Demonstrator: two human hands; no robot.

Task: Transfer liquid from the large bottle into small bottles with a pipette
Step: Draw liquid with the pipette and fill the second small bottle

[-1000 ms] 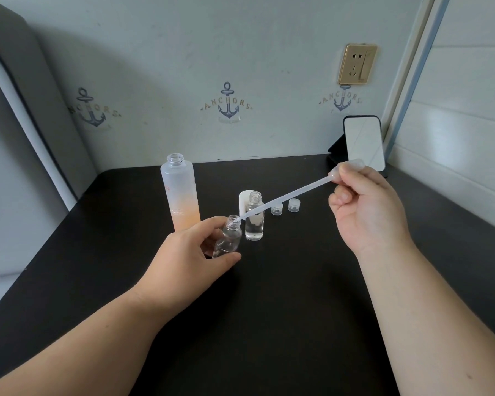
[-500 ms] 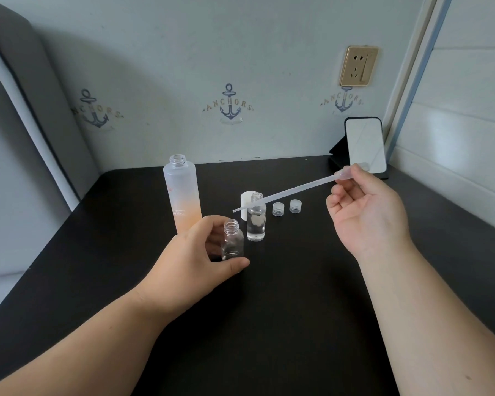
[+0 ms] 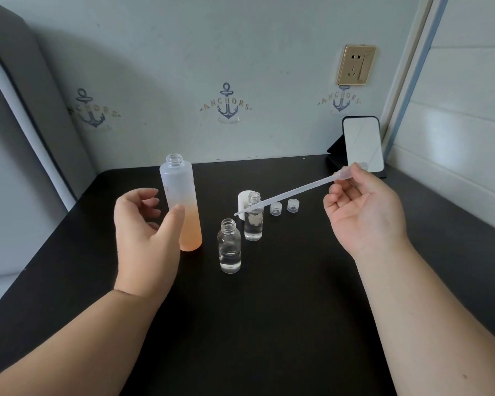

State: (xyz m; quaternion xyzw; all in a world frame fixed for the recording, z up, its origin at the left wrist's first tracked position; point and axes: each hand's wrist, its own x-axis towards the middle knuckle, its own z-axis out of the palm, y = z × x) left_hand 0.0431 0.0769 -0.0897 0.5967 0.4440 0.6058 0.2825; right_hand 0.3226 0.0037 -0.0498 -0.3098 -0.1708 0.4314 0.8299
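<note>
A tall frosted large bottle [image 3: 180,201] with an orange lower half stands uncapped on the black table [image 3: 269,324]. My left hand [image 3: 143,232] is open right beside it, thumb close to its side. Two small clear bottles stand uncapped: the nearer small bottle [image 3: 229,247] with a little liquid, and the farther small bottle [image 3: 253,217] behind it. My right hand [image 3: 363,210] pinches the bulb end of a translucent pipette [image 3: 286,195], whose tip points left above the farther small bottle.
Two small clear caps [image 3: 276,208] [image 3: 293,205] and a white cap [image 3: 244,200] lie behind the small bottles. A phone on a stand [image 3: 362,145] leans at the back right corner. Walls close the table in behind and on the right.
My left hand set the nearer small bottle down on the table, let go and moved left to the large bottle. The pipette tip came out of that bottle and rose.
</note>
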